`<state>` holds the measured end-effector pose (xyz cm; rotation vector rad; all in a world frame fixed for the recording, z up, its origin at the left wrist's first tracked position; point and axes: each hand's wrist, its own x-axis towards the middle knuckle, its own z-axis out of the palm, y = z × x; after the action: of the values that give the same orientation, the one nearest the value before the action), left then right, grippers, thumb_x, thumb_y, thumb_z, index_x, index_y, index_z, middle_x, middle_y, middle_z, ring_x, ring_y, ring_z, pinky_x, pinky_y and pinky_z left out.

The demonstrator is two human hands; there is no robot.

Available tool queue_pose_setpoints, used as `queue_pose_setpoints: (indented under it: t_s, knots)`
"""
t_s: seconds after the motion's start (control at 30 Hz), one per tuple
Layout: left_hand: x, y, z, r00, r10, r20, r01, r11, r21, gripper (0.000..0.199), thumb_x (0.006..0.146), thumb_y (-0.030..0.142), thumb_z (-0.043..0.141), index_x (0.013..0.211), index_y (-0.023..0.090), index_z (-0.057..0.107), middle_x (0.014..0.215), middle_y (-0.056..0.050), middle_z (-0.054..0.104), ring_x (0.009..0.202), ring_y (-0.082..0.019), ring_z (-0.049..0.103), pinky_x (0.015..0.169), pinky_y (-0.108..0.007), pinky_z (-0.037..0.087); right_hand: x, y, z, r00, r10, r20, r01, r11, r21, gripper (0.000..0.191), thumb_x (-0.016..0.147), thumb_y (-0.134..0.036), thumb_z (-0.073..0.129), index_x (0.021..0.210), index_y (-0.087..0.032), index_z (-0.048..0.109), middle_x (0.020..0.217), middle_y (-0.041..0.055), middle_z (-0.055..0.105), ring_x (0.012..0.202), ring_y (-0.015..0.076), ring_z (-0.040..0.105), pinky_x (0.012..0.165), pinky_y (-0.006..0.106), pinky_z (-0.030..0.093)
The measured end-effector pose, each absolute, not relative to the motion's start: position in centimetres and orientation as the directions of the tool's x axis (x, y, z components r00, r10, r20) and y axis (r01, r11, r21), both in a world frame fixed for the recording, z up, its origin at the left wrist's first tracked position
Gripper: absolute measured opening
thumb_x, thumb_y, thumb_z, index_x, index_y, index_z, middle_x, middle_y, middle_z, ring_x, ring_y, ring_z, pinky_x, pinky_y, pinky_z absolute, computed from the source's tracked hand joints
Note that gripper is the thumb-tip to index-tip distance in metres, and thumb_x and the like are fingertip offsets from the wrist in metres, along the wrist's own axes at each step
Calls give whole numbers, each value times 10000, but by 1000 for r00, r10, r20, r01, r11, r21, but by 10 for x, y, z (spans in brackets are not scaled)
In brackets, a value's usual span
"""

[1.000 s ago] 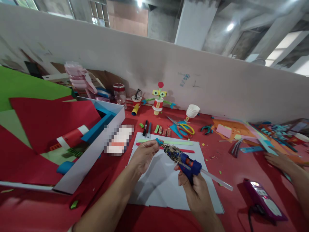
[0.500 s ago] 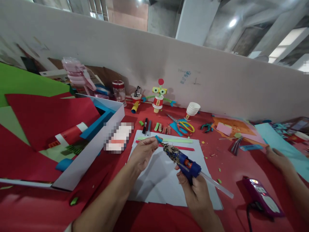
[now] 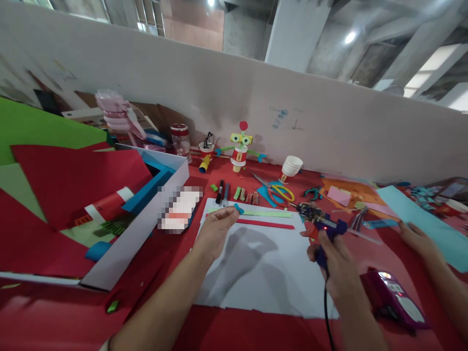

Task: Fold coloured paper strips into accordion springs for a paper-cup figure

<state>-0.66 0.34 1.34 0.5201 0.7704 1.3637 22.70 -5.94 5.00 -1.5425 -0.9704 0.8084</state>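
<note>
My left hand [image 3: 218, 229] pinches a small blue paper piece [image 3: 239, 208] above the white paper sheets [image 3: 270, 278]. Off to the right, my right hand [image 3: 334, 256] is wrapped round the handle of a blue hot glue gun [image 3: 325, 226], whose nozzle end is crusted with dark residue and points left. A clear glue stick and a black cord trail from it. On the sheets lie a light green paper strip [image 3: 268, 213] and a red paper strip [image 3: 266, 224], both just past my left fingers.
A paper-cup figure [image 3: 239, 155], stacked cups [image 3: 291, 166], scissors [image 3: 281, 191] and pliers [image 3: 312, 194] stand or lie behind. At left is a white box [image 3: 146, 219] with coloured paper. Another person's hand [image 3: 417, 239] touches light blue paper [image 3: 427, 226], near a purple power strip [image 3: 398, 297].
My right hand has drawn the glue gun away from the blue paper piece, to the right. My left hand stays in nearly the same spot, still pinching the piece.
</note>
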Motion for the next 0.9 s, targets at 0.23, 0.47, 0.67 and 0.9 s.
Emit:
queue_pose_setpoints:
  t_s: [0.23,0.47,0.67,0.9]
  knots:
    - [-7,3,10,11,989,-151,-598,127,791,201,515,266,844,625,169,706,647,24,625,683,-86,525,750,-237,377,296,-29,42,572,733,-369,-15,-440,-898,184,737,-319,638,641,-191,548,510,-13,584,403,112,510,390,209,399]
    - [-5,3,17,40,977,-210,-682,180,709,238,471,244,862,630,170,701,648,8,645,679,-101,562,748,-255,408,325,-20,29,605,772,-198,666,-626,-406,308,843,-390,464,658,-172,579,573,115,634,721,303,664,696,399,501]
    - [-4,3,18,-3,961,-276,-714,192,674,256,470,226,863,646,163,688,672,29,629,666,-71,542,695,-211,405,264,-32,56,389,908,156,902,-341,-265,402,824,-409,487,1086,-130,613,1100,246,595,972,365,616,788,493,469]
    - [-5,5,15,66,952,-300,-776,237,584,267,507,224,853,697,175,672,729,28,653,682,-78,566,680,-211,431,123,-20,40,-20,994,108,149,110,-983,480,719,-329,680,1169,-229,543,1015,60,634,857,178,629,766,314,517]
